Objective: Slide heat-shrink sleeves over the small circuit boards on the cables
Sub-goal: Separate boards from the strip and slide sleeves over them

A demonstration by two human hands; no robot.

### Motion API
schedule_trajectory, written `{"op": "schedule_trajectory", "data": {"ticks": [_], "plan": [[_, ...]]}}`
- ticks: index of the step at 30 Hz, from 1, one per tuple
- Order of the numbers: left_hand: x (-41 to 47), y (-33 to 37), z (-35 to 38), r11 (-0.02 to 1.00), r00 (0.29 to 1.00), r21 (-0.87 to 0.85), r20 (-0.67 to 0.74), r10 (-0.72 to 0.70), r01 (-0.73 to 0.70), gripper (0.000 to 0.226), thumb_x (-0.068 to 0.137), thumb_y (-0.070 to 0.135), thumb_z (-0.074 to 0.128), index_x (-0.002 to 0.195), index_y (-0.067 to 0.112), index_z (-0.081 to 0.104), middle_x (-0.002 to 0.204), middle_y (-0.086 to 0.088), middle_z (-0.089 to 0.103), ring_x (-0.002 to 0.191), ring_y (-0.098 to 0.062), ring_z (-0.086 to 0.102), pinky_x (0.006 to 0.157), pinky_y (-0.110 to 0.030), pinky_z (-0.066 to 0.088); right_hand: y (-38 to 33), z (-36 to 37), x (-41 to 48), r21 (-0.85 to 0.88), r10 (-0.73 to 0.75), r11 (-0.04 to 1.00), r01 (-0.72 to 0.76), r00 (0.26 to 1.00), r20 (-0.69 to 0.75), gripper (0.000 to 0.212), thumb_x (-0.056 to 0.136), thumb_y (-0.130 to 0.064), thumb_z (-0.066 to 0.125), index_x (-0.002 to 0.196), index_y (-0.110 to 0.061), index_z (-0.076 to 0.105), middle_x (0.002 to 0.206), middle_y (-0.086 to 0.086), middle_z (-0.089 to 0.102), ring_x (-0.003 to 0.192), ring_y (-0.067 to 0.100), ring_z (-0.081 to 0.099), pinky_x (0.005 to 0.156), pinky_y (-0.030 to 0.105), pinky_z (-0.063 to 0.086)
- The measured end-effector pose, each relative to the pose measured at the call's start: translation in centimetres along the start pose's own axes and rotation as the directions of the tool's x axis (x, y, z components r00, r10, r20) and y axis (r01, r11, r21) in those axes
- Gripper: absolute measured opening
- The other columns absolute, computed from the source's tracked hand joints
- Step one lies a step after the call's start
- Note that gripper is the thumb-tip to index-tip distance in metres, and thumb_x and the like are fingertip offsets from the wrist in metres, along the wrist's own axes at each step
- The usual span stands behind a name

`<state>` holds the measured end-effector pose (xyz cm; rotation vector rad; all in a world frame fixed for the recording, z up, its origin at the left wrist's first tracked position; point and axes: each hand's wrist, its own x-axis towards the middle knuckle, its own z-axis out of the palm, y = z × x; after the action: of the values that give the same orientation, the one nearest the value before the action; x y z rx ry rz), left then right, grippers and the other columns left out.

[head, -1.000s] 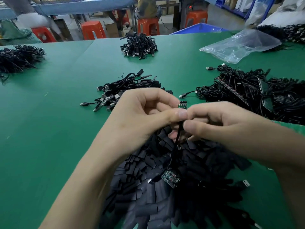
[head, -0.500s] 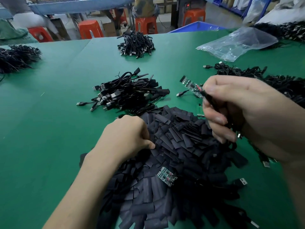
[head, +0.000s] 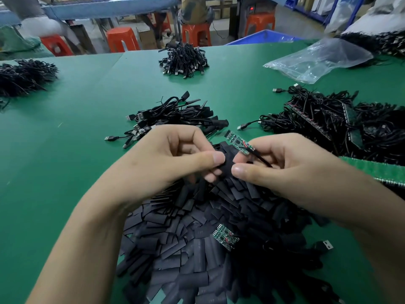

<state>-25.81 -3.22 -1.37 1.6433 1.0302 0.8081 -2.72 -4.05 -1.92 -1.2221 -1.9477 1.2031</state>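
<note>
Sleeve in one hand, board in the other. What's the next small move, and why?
Probably tip the board down and feed its free end into the sleeve. The left hand pinches the sleeve, the right hand holds the cable with the board bare, just above the sleeve.

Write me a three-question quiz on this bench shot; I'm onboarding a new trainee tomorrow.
1. True or false: the circuit board on the cable in the right hand already wears a sleeve.
2. Where does the other circuit board lie? A on the sleeve pile; B inside a drawer; C on the floor.
3. Fill in: the left hand pinches a black ____.
Key: 1 false; 2 A; 3 sleeve.
</note>
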Motion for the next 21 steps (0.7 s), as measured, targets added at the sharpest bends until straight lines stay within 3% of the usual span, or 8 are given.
{"op": "schedule_trajectory", "data": {"ticks": [4,6,9,13,16,18,21], "plan": [[-0.1,0.3,-0.1,0.997,0.996,0.031,-0.063,0.068,-0.066,0.022,0.077,0.029,0.081,0.092,0.016,0.073,0.086,-0.008,0.076,0.078,-0.016,0.068,0.073,-0.035,0.056,0.1,-0.2,-0.1,0.095,-0.020,0.995,0.022,0.999,-0.025,0.027,0.093,-0.037,0.072,0.087,-0.011,0.069,0.055,-0.006,0.041,0.046,0.006,0.032,0.043,0.014,0.027],[-0.1,0.5,0.0,0.950,0.981,0.258,-0.040,0.191,-0.175,0.037,0.075,0.031,0.084,0.109,0.020,0.074,0.100,0.001,0.076,0.093,-0.010,0.070,0.082,-0.036,0.057,0.1,-0.4,-0.1,0.119,0.005,0.993,-0.003,1.000,-0.014,0.029,0.092,-0.038,0.073,0.085,-0.010,0.069,0.052,-0.007,0.042,0.044,0.007,0.031,0.042,0.013,0.025],[0.1,1.0,0.7,0.823,0.937,0.463,0.052,0.345,-0.329,0.032,0.078,0.032,0.083,0.109,0.024,0.078,0.100,0.009,0.075,0.099,-0.011,0.070,0.085,-0.027,0.054,0.0,-0.7,-0.2,0.127,0.025,0.991,-0.029,0.999,0.034,0.032,0.085,-0.042,0.071,0.078,-0.012,0.067,0.053,-0.006,0.041,0.047,0.010,0.028,0.043,0.016,0.024],[0.2,0.8,1.1,0.818,0.928,0.475,-0.009,0.373,-0.324,0.023,0.077,0.031,0.084,0.100,0.025,0.081,0.091,0.009,0.076,0.088,-0.014,0.071,0.077,-0.031,0.054,-0.4,-0.6,-0.3,0.181,0.042,0.982,-0.051,0.998,0.055,0.036,0.087,-0.051,0.060,0.079,-0.018,0.070,0.054,-0.007,0.039,0.047,0.012,0.027,0.045,0.024,0.022],[0.0,0.7,0.6,0.857,0.918,0.421,-0.121,0.378,-0.298,0.023,0.075,0.032,0.085,0.097,0.025,0.080,0.088,0.011,0.077,0.083,-0.013,0.071,0.075,-0.025,0.052,-0.6,-1.4,-0.4,0.288,0.087,0.954,-0.086,0.996,0.007,0.046,0.099,-0.054,0.048,0.076,-0.021,0.069,0.056,-0.006,0.037,0.044,0.010,0.028,0.041,0.022,0.031],[-0.1,0.6,0.3,0.876,0.907,0.390,-0.188,0.377,-0.284,0.021,0.076,0.034,0.084,0.095,0.029,0.080,0.086,0.013,0.077,0.076,-0.010,0.070,0.072,-0.019,0.049,-0.7,-2.1,-0.7,0.232,0.082,0.969,-0.085,0.996,0.025,0.045,0.103,-0.047,0.048,0.072,-0.019,0.064,0.056,-0.005,0.035,0.045,0.011,0.028,0.042,0.020,0.030],[-0.2,0.6,0.3,0.881,0.895,0.380,-0.225,0.384,-0.282,0.019,0.077,0.035,0.084,0.095,0.033,0.079,0.086,0.015,0.077,0.070,-0.008,0.068,0.068,-0.016,0.049,-0.8,-2.3,-1.0,0.184,0.061,0.979,-0.084,0.990,0.127,0.040,0.094,-0.047,0.048,0.067,-0.020,0.060,0.056,-0.007,0.032,0.049,0.013,0.024,0.042,0.018,0.024]]}}
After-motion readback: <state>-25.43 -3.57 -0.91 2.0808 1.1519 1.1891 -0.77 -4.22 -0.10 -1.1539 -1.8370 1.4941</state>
